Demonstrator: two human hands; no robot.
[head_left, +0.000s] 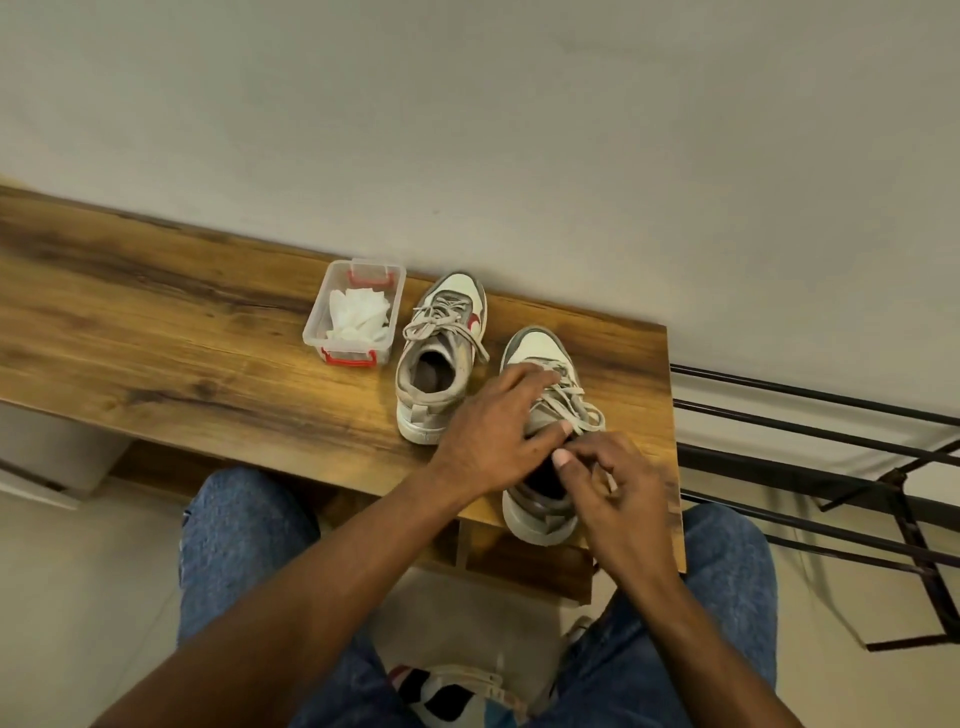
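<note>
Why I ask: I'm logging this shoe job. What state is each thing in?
near sneaker: upright on the table, under both hands.
left hand: rests on the near sneaker, fingers spread.
right hand: fingers curled, pinching a lace.
far sneaker: upright, laces in a bow, untouched.
plastic box: open, no lid on, white tissues inside.

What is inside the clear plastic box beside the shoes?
Crumpled white tissue fills most of the box, which has no lid on. Whatever lies under the tissue is covered.
</note>
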